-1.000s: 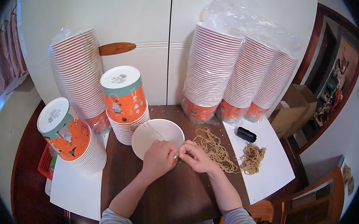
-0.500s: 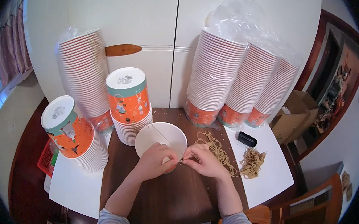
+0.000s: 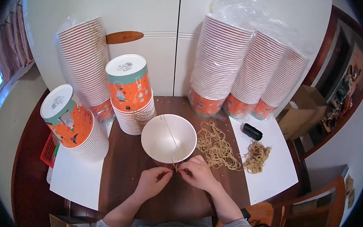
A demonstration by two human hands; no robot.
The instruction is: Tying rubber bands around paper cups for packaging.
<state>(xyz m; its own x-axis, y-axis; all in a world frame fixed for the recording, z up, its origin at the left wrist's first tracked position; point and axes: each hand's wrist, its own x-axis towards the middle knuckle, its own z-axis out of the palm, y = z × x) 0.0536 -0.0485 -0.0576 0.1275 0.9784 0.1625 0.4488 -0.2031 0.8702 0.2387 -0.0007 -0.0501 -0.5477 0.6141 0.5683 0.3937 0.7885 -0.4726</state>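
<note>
A white paper bucket (image 3: 154, 139) stands mouth up in front of me. A thin tan string (image 3: 169, 131) runs across its mouth from the far rim to the near rim. At the near rim my right hand (image 3: 198, 173) pinches the string's loose ends. Just left of them, my left hand (image 3: 154, 183) has thumb and forefinger pressed together; what they hold, if anything, is too small to make out. Right of the bucket lies a loose heap of tan string (image 3: 216, 147), close to my right hand.
Orange-and-white bucket stacks stand upside down at left (image 3: 73, 124) and behind the bucket (image 3: 128, 88). Tall plastic-wrapped stacks (image 3: 222, 61) lean on the cupboard (image 3: 155, 9), with another wrapped stack (image 3: 83, 59) at far left. At right lie a string bundle (image 3: 256, 157) and a black object (image 3: 252, 132).
Both hands have come nearer to me and lower, off the bucket's mouth. The left fingers have drawn away from the right ones. The string now stretches straight across the bucket. My view has tilted slightly.
</note>
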